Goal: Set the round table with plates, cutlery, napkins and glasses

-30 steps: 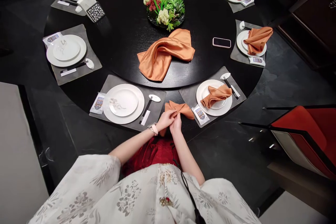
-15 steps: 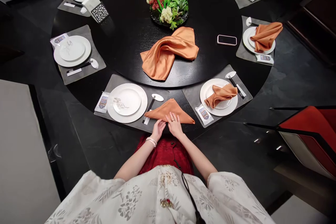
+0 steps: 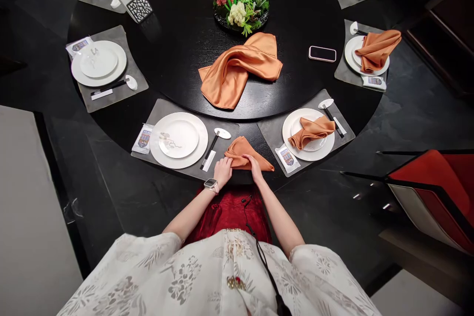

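Observation:
An orange cloth napkin lies at the table's near edge, its left part folded over toward the middle and its right corner pointed. At the fold's left side, my left hand has its fingers curled and closed on the cloth. My right hand grips the middle of the same napkin, fingertips on the fold and the thumb partly hidden. Just left are black chopsticks on a white rest and a white plate with a smaller plate on it.
A second, loosely crumpled orange napkin lies on the turntable, near a flower arrangement and a phone. To the right, a place setting holds a folded napkin. A red chair stands at the right.
The napkin's left corner has been folded in toward the middle. My left hand has turned over and closed on the cloth; my right hand has shifted right. The view has moved slightly.

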A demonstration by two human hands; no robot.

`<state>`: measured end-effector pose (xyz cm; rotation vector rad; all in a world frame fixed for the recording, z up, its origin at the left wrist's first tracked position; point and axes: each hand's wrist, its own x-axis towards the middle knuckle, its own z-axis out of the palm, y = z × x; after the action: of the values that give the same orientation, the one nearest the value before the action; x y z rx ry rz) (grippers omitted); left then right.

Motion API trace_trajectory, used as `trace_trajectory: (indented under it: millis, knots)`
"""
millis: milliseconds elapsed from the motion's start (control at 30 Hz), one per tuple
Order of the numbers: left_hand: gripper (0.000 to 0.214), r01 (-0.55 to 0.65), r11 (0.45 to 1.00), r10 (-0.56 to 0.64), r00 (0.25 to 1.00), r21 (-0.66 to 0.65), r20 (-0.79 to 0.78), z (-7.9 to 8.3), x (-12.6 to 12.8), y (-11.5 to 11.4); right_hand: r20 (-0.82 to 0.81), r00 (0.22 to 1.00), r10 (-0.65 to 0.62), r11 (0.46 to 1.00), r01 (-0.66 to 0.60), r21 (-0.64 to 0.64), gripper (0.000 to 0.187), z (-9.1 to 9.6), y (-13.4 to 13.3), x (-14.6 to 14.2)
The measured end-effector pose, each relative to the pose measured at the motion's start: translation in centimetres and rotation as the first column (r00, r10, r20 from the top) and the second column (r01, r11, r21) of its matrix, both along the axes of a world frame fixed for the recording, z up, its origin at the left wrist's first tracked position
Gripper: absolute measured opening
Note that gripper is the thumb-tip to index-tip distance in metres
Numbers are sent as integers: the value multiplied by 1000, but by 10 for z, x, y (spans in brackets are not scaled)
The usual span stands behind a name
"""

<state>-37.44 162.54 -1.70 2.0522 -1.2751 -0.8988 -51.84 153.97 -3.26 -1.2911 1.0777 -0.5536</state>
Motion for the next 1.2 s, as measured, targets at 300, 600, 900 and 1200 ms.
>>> trace_trajectory:
  millis: [300,600,900,1200]
  knots:
    - [31,434,901,-431,898,-11,83,28,33,-37,-251,962,109,983,-142,-120,18,-5,6,2]
    - [14,708,697,-713,701,112,9,9,57,-101,-275,939,205,964,-243,-110,12,-6,4,-2]
    - [14,673,739,-673,737,35,62,-3,36,-74,-392,909,-142,958,26,-286,29,11,-2,-46]
    - [15,596,802,-595,803,-31,40,-7,34,-63,10,998,55,929,-55,365,47,34,-35,-104]
